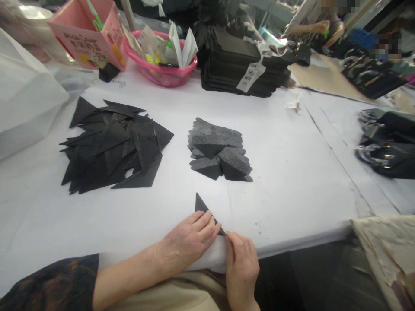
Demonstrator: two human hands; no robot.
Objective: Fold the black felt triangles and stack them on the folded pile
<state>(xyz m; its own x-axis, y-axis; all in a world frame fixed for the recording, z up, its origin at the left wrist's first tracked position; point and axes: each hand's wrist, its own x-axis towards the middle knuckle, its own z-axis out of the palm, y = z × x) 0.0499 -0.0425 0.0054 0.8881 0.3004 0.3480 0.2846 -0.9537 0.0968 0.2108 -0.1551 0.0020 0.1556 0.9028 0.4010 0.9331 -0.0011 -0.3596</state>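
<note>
Apparently, the right hand [242, 264] pinches the lower corner of a flat black triangular piece [200, 204], lower centre; should the left hand [192, 233], pressing it, grip unclear, slip, the piece may skew. A bump could scatter the speckled grey-and-black pile [215, 139], mid-frame.

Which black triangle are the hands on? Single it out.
The lone triangle, the left hand over it and the right hand at its near corner; the others lie in the left heap and middle heap.
</note>
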